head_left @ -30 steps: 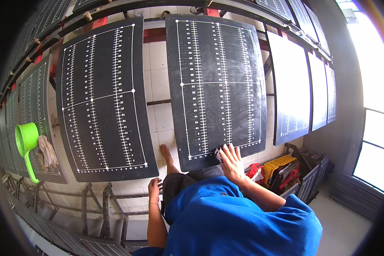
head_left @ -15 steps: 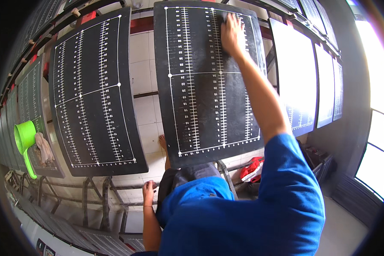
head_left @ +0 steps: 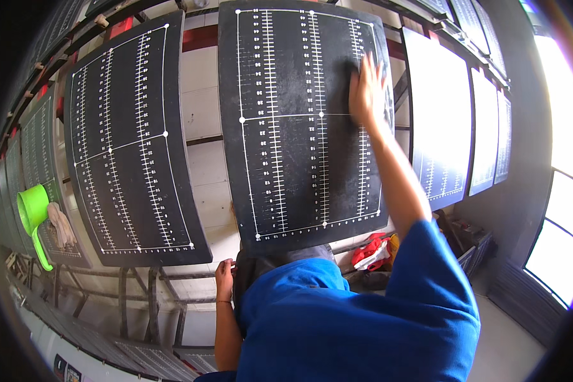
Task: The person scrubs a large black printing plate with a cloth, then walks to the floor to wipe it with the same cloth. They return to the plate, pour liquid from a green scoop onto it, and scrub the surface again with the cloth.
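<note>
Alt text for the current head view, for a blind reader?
The blurred right hand of a person in blue is at the right side of a dark board with white scales; the left hand is away from it. A similar board lies further left, then a green scoop and cloth.

The blurred right hand [head_left: 368, 95] is at the right side of a dark marked board [head_left: 293, 165]; the left hand [head_left: 225, 280] is beside the lap [head_left: 286, 256]. A green dipper [head_left: 34, 204] and pale cloth [head_left: 61, 226] lie on a farther board [head_left: 40, 143].
</note>
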The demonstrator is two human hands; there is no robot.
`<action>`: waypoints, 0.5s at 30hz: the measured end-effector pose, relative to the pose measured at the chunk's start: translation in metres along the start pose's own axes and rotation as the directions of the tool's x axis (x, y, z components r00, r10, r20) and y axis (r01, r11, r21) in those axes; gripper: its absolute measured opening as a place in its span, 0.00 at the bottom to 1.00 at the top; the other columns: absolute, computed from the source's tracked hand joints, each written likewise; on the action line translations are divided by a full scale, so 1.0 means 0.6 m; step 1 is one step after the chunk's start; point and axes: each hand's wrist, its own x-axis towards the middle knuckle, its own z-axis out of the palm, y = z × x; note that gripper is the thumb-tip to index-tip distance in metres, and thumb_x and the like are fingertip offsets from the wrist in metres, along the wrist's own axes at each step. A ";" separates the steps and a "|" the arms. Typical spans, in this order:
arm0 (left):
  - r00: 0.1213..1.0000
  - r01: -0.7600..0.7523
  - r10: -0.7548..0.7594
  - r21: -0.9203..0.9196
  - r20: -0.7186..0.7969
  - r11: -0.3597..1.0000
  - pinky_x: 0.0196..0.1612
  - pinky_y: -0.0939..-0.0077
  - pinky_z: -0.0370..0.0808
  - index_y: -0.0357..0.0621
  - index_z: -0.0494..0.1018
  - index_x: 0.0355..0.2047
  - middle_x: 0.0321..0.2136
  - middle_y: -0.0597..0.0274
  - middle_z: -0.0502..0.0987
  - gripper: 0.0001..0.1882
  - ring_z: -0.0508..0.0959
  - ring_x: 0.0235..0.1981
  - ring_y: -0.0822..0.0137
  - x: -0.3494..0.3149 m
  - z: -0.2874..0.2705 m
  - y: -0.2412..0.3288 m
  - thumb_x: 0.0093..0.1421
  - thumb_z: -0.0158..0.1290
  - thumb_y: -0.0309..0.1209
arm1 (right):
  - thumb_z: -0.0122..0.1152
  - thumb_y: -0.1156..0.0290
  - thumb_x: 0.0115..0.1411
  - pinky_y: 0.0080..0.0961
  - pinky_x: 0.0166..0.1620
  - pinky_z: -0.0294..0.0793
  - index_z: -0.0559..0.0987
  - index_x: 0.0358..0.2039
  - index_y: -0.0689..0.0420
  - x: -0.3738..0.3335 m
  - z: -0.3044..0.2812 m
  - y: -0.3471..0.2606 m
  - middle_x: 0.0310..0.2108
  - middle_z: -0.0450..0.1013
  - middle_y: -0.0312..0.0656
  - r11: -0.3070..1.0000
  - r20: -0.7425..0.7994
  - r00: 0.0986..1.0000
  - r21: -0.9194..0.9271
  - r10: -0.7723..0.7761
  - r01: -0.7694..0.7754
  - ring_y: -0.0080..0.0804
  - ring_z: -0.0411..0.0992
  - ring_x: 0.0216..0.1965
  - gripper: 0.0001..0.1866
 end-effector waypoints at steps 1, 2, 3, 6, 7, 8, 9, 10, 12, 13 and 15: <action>1.000 -0.011 0.011 0.030 -0.015 0.999 0.39 0.73 0.75 0.42 0.74 0.47 0.39 0.61 0.81 0.20 0.79 0.35 0.70 -0.012 -0.005 -0.004 0.70 0.46 0.46 | 0.45 0.61 0.69 0.60 0.69 0.47 0.62 0.65 0.63 0.085 0.041 0.036 0.67 0.59 0.54 0.995 -0.150 0.984 -0.026 -0.098 0.095 0.64 0.53 0.68 0.28; 1.000 -0.027 0.027 0.062 -0.010 0.998 0.39 0.73 0.75 0.42 0.74 0.47 0.38 0.60 0.81 0.20 0.79 0.35 0.69 -0.011 -0.016 -0.013 0.70 0.47 0.46 | 0.45 0.60 0.68 0.63 0.66 0.53 0.64 0.63 0.64 0.165 0.068 0.071 0.65 0.62 0.55 0.992 -0.217 0.972 -0.102 -0.095 0.075 0.67 0.58 0.65 0.28; 0.999 -0.031 0.032 0.055 -0.031 0.998 0.39 0.73 0.75 0.42 0.74 0.47 0.38 0.60 0.81 0.20 0.80 0.35 0.69 -0.008 -0.023 -0.009 0.70 0.47 0.46 | 0.46 0.59 0.68 0.65 0.64 0.55 0.65 0.62 0.65 0.230 0.077 0.099 0.64 0.62 0.57 0.998 -0.207 0.978 -0.057 -0.004 -0.008 0.68 0.58 0.64 0.28; 0.994 -0.012 0.014 0.020 -0.104 1.000 0.39 0.72 0.75 0.41 0.74 0.47 0.42 0.56 0.81 0.20 0.81 0.37 0.66 -0.011 -0.038 0.022 0.69 0.48 0.45 | 0.47 0.60 0.68 0.55 0.68 0.52 0.64 0.64 0.62 0.244 0.086 0.100 0.66 0.60 0.56 0.993 -0.140 0.983 0.012 0.115 -0.114 0.59 0.53 0.68 0.29; 0.997 -0.040 0.045 0.070 -0.066 0.997 0.39 0.73 0.75 0.41 0.73 0.49 0.45 0.55 0.80 0.22 0.80 0.39 0.64 -0.005 -0.047 0.030 0.70 0.44 0.47 | 0.46 0.60 0.68 0.55 0.68 0.52 0.64 0.64 0.62 0.217 0.084 0.097 0.65 0.61 0.56 0.997 -0.182 0.981 -0.010 0.068 -0.070 0.60 0.54 0.68 0.28; 0.997 -0.035 0.038 0.057 -0.063 0.998 0.39 0.72 0.76 0.41 0.73 0.49 0.45 0.55 0.80 0.22 0.80 0.40 0.64 0.001 -0.043 0.041 0.70 0.44 0.47 | 0.46 0.59 0.68 0.63 0.65 0.54 0.64 0.63 0.66 0.168 0.076 0.087 0.64 0.62 0.59 0.997 -0.235 0.969 -0.048 -0.075 0.065 0.68 0.58 0.65 0.29; 0.998 -0.020 0.023 0.046 -0.064 0.999 0.40 0.71 0.76 0.41 0.72 0.50 0.45 0.55 0.80 0.22 0.80 0.40 0.63 -0.001 -0.037 0.048 0.69 0.45 0.47 | 0.49 0.62 0.68 0.60 0.66 0.53 0.63 0.64 0.66 0.088 0.053 0.069 0.65 0.61 0.61 0.993 -0.192 0.975 0.001 -0.112 0.114 0.68 0.57 0.65 0.29; 0.998 0.003 0.002 0.067 -0.068 0.998 0.41 0.69 0.76 0.41 0.72 0.50 0.45 0.53 0.79 0.23 0.80 0.41 0.61 0.005 -0.032 0.046 0.69 0.45 0.48 | 0.51 0.66 0.67 0.57 0.68 0.50 0.61 0.65 0.66 -0.013 0.007 0.035 0.66 0.58 0.61 0.993 -0.111 0.990 0.061 -0.092 0.099 0.67 0.53 0.67 0.30; 1.000 0.022 -0.021 0.057 -0.020 0.998 0.41 0.69 0.76 0.41 0.72 0.50 0.46 0.53 0.79 0.23 0.80 0.42 0.61 0.029 -0.027 0.034 0.68 0.45 0.48 | 0.53 0.70 0.65 0.56 0.71 0.43 0.57 0.68 0.66 -0.229 -0.109 -0.015 0.70 0.51 0.60 0.990 0.152 0.988 0.133 0.026 -0.047 0.63 0.46 0.71 0.33; 1.000 0.030 -0.031 0.048 0.003 0.998 0.42 0.69 0.76 0.41 0.72 0.50 0.46 0.53 0.79 0.23 0.80 0.42 0.60 0.042 -0.020 0.033 0.68 0.45 0.48 | 0.53 0.71 0.63 0.57 0.71 0.41 0.57 0.68 0.66 -0.345 -0.155 -0.019 0.70 0.50 0.61 0.984 0.262 0.961 0.128 0.089 -0.126 0.62 0.45 0.72 0.34; 0.999 0.042 -0.043 0.042 0.018 0.998 0.42 0.68 0.77 0.40 0.72 0.50 0.46 0.52 0.79 0.23 0.80 0.42 0.59 0.044 -0.007 0.029 0.68 0.46 0.47 | 0.55 0.72 0.60 0.59 0.70 0.39 0.57 0.67 0.66 -0.534 -0.221 -0.009 0.70 0.50 0.61 0.975 0.415 0.885 -0.024 0.211 -0.221 0.61 0.44 0.72 0.36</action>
